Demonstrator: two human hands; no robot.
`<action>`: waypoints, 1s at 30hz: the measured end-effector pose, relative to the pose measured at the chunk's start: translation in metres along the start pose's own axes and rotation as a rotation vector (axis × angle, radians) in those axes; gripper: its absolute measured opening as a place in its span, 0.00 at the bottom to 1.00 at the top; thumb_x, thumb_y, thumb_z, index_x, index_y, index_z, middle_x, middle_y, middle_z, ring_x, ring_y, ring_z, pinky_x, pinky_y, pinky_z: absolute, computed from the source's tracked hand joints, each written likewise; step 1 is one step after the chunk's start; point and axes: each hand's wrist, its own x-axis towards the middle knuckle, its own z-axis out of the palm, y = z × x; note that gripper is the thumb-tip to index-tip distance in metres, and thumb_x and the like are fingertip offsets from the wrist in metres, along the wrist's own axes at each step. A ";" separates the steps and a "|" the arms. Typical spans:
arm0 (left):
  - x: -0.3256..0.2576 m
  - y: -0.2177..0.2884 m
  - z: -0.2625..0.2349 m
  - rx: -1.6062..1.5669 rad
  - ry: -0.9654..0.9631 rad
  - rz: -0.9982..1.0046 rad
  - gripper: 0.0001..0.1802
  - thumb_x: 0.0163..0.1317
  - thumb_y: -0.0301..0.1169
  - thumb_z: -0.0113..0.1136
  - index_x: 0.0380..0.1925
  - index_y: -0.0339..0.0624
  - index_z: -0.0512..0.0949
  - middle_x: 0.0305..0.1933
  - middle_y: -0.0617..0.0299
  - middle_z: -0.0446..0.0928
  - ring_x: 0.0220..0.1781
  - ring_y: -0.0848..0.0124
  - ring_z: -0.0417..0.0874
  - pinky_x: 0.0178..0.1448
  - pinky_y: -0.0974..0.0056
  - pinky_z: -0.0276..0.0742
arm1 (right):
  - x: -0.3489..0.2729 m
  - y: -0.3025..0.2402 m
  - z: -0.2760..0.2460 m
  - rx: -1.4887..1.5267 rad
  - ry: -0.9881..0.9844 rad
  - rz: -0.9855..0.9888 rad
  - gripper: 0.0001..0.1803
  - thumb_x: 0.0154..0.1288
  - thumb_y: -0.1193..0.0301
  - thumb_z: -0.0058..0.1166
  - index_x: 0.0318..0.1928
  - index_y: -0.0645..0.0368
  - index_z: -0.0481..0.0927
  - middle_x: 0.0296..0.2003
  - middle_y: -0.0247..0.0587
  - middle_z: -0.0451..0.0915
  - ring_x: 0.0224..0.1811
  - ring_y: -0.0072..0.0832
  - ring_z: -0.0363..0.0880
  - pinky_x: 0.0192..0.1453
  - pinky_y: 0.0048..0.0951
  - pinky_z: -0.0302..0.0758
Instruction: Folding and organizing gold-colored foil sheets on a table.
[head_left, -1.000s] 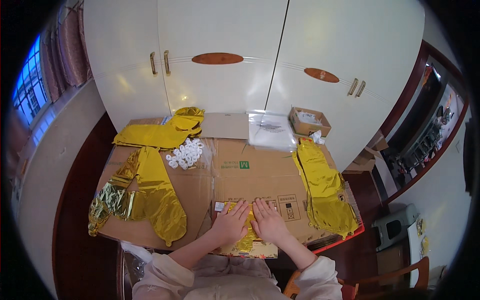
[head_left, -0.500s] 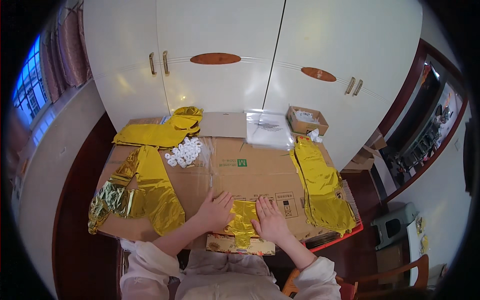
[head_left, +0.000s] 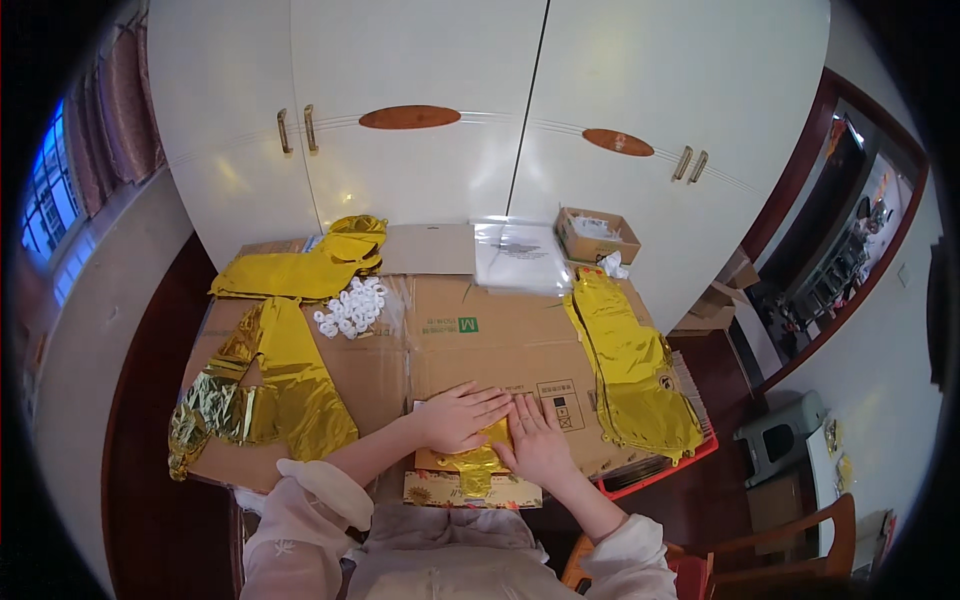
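Two flat, open hands, fingertips close together: left hand [head_left: 462, 415] and right hand [head_left: 540, 440] lie palm-down over gold foil [head_left: 477, 482], which rests on patterned card [head_left: 425, 490] at the near edge of the cardboard [head_left: 480, 355].

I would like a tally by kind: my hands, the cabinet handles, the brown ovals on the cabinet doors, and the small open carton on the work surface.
Left hand and right hand: 2
Cabinet handles: 4
Brown ovals: 2
Small open carton: 1
Total: 9
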 end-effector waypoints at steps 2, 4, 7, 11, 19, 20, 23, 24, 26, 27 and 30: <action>-0.002 0.000 0.000 0.024 -0.030 0.000 0.34 0.67 0.47 0.46 0.70 0.47 0.57 0.74 0.57 0.55 0.76 0.62 0.53 0.76 0.48 0.48 | -0.013 -0.006 -0.022 -0.058 -0.045 -0.026 0.39 0.65 0.45 0.46 0.60 0.69 0.70 0.62 0.57 0.69 0.69 0.45 0.62 0.74 0.53 0.48; 0.002 0.000 0.001 0.027 -0.025 0.015 0.33 0.67 0.48 0.46 0.70 0.49 0.58 0.75 0.60 0.55 0.76 0.63 0.53 0.76 0.48 0.48 | -0.040 -0.017 -0.046 0.108 -0.067 -0.123 0.38 0.63 0.44 0.49 0.60 0.63 0.71 0.62 0.50 0.69 0.68 0.42 0.63 0.73 0.54 0.51; 0.001 0.000 0.004 0.016 0.003 0.012 0.32 0.67 0.48 0.46 0.69 0.53 0.59 0.74 0.64 0.56 0.76 0.63 0.54 0.76 0.48 0.48 | -0.068 -0.029 -0.053 0.163 -0.081 -0.248 0.33 0.61 0.49 0.54 0.61 0.56 0.71 0.63 0.41 0.69 0.66 0.36 0.66 0.71 0.51 0.55; 0.000 0.001 0.002 0.032 0.017 0.034 0.31 0.67 0.47 0.46 0.70 0.60 0.59 0.75 0.66 0.56 0.76 0.61 0.54 0.74 0.46 0.51 | -0.081 -0.033 -0.042 0.124 0.072 -0.272 0.23 0.57 0.66 0.55 0.55 0.53 0.77 0.55 0.31 0.76 0.59 0.27 0.72 0.67 0.40 0.64; 0.001 0.001 0.000 0.064 0.011 0.050 0.29 0.68 0.47 0.45 0.69 0.65 0.59 0.75 0.67 0.54 0.75 0.58 0.55 0.73 0.44 0.54 | -0.085 -0.028 -0.048 0.115 0.271 -0.252 0.16 0.55 0.70 0.53 0.47 0.51 0.82 0.47 0.28 0.81 0.53 0.25 0.77 0.62 0.35 0.70; 0.000 0.000 0.001 0.062 0.020 0.050 0.29 0.68 0.48 0.45 0.69 0.65 0.59 0.75 0.67 0.54 0.75 0.59 0.55 0.72 0.44 0.54 | -0.088 -0.027 -0.055 0.110 0.282 -0.250 0.16 0.56 0.70 0.54 0.46 0.51 0.83 0.46 0.27 0.81 0.53 0.25 0.78 0.62 0.34 0.71; 0.000 0.000 0.003 0.047 0.038 0.046 0.28 0.68 0.48 0.44 0.69 0.66 0.61 0.75 0.67 0.56 0.75 0.59 0.56 0.73 0.44 0.51 | -0.106 -0.011 -0.070 0.087 0.347 -0.260 0.13 0.56 0.70 0.55 0.44 0.49 0.83 0.45 0.26 0.82 0.52 0.24 0.78 0.60 0.33 0.72; 0.001 0.000 0.004 0.038 0.043 0.047 0.28 0.68 0.48 0.43 0.68 0.66 0.61 0.74 0.67 0.56 0.75 0.60 0.56 0.74 0.44 0.50 | -0.117 -0.002 -0.073 0.077 0.373 -0.262 0.13 0.56 0.70 0.55 0.43 0.48 0.83 0.45 0.26 0.82 0.51 0.24 0.79 0.59 0.33 0.73; 0.001 0.001 0.004 0.045 0.056 0.056 0.28 0.68 0.48 0.44 0.68 0.65 0.62 0.74 0.67 0.57 0.74 0.60 0.57 0.73 0.43 0.51 | -0.153 0.025 -0.062 0.059 0.412 -0.164 0.11 0.57 0.71 0.55 0.41 0.48 0.83 0.44 0.26 0.82 0.50 0.23 0.79 0.57 0.34 0.74; 0.001 0.001 0.005 0.046 0.062 0.060 0.28 0.68 0.49 0.44 0.68 0.65 0.63 0.74 0.67 0.57 0.74 0.60 0.57 0.73 0.43 0.52 | -0.172 0.038 -0.064 0.237 0.320 0.123 0.10 0.57 0.72 0.55 0.40 0.48 0.83 0.43 0.28 0.82 0.49 0.26 0.80 0.56 0.36 0.75; -0.001 0.001 0.004 0.055 0.075 0.073 0.28 0.68 0.49 0.43 0.68 0.64 0.61 0.74 0.64 0.57 0.74 0.57 0.56 0.72 0.41 0.53 | -0.168 0.063 -0.101 -0.025 0.692 0.038 0.08 0.58 0.75 0.52 0.38 0.52 0.82 0.42 0.34 0.83 0.48 0.36 0.81 0.55 0.43 0.76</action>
